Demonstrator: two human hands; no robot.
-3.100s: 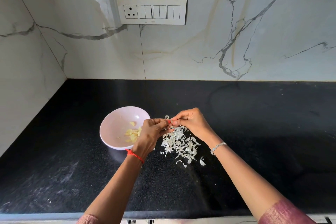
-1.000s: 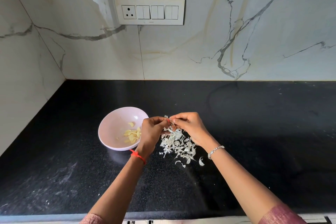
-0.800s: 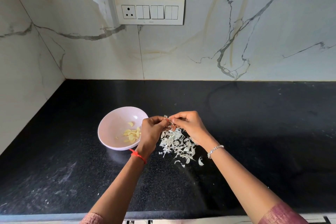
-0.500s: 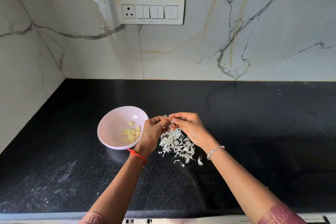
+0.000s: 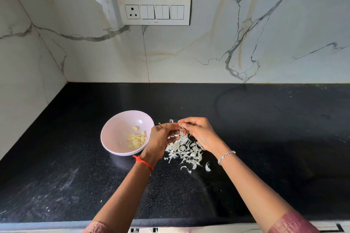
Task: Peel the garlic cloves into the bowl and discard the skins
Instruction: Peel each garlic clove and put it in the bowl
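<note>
A pale pink bowl [image 5: 115,134] sits on the black counter and holds several peeled yellow garlic cloves [image 5: 137,139]. Right of it lies a heap of white garlic skins [image 5: 186,152]. My left hand [image 5: 161,139] and my right hand [image 5: 198,132] meet just above the heap, fingertips together, pinching a small garlic clove [image 5: 180,125] between them. The clove is mostly hidden by my fingers. A thin strip of skin hangs from the pinch.
The black stone counter [image 5: 265,138] runs to a marble back wall and a marble side wall on the left. A switch panel with a socket [image 5: 154,11] is on the back wall. The counter's front edge is near my elbows.
My hands have stayed over the skin heap, working the same clove; the fingers shifted slightly and the pinch rose a little. Bowl and skins have not moved.
</note>
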